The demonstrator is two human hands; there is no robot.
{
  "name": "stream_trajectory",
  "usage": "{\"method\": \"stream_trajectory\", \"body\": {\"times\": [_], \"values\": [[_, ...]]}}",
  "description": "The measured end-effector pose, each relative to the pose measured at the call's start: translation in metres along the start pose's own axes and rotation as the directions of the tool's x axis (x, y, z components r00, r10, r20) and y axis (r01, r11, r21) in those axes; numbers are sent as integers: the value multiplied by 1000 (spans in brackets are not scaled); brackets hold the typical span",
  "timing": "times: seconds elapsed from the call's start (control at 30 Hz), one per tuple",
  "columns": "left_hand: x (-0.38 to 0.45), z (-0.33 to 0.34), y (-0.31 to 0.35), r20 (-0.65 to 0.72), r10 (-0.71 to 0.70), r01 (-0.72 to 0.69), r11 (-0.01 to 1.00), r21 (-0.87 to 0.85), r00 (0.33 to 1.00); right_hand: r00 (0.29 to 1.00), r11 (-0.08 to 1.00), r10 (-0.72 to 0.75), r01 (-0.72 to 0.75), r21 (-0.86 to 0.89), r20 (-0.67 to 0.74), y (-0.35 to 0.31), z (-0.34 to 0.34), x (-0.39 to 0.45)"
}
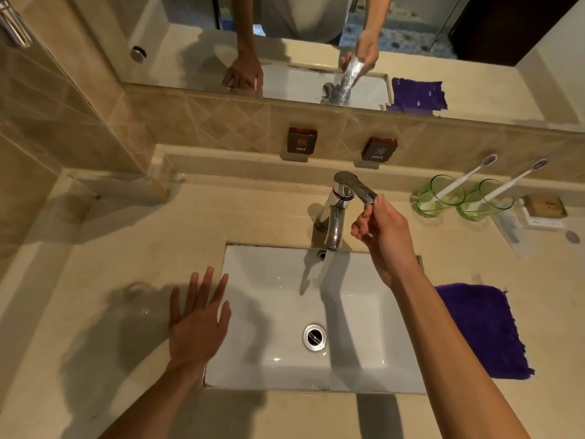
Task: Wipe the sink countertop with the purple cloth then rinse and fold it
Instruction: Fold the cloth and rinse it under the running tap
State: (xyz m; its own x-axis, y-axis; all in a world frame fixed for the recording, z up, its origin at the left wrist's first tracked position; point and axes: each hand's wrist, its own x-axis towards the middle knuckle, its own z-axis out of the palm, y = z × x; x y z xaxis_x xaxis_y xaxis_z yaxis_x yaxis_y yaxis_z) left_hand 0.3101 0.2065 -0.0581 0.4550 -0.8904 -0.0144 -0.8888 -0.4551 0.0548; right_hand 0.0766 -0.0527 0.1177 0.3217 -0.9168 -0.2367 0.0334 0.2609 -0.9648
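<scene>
The purple cloth (484, 327) lies flat on the beige countertop (126, 248), right of the white sink (272, 280), partly hidden by my right forearm. My right hand (383, 236) pinches the end of the chrome faucet handle (356, 186) between thumb and fingers. A thin stream of water falls from the spout (334, 239) into the basin. My left hand (198, 318) rests flat with fingers spread on the countertop at the sink's left rim, holding nothing.
Two green glasses (438, 196) with white toothbrushes stand at the back right, beside a soap dish (543, 210). HOT and COLD signs (301, 141) hang on the tiled backsplash. A mirror (316, 42) runs along the wall above. The drain (314, 336) sits in the basin's middle.
</scene>
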Motion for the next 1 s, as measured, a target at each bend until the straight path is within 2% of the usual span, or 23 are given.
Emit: {"method": "stream_trajectory", "body": {"times": [0.3, 0.43, 0.57, 0.8, 1.0], "values": [[0, -1, 2, -14, -14, 13, 1000, -4, 1000, 1000, 999, 18, -18, -45, 15, 0, -2, 0], [-1, -2, 2, 2, -11, 11, 1000, -2, 1000, 997, 994, 83, -83, -69, 5, 3, -2, -2], [0, -4, 0, 62, -5, 5, 1000, 0, 998, 988, 981, 153, -156, -113, -28, 6, -4, -6], [4, -7, -4, 199, -28, 37, 998, -41, 980, 977, 970, 214, -212, -116, -2, 9, -16, -24], [7, -18, -2, 277, -15, 47, 993, -107, 961, 961, 925, 277, -271, -264, -17, 27, -23, -49]]}}
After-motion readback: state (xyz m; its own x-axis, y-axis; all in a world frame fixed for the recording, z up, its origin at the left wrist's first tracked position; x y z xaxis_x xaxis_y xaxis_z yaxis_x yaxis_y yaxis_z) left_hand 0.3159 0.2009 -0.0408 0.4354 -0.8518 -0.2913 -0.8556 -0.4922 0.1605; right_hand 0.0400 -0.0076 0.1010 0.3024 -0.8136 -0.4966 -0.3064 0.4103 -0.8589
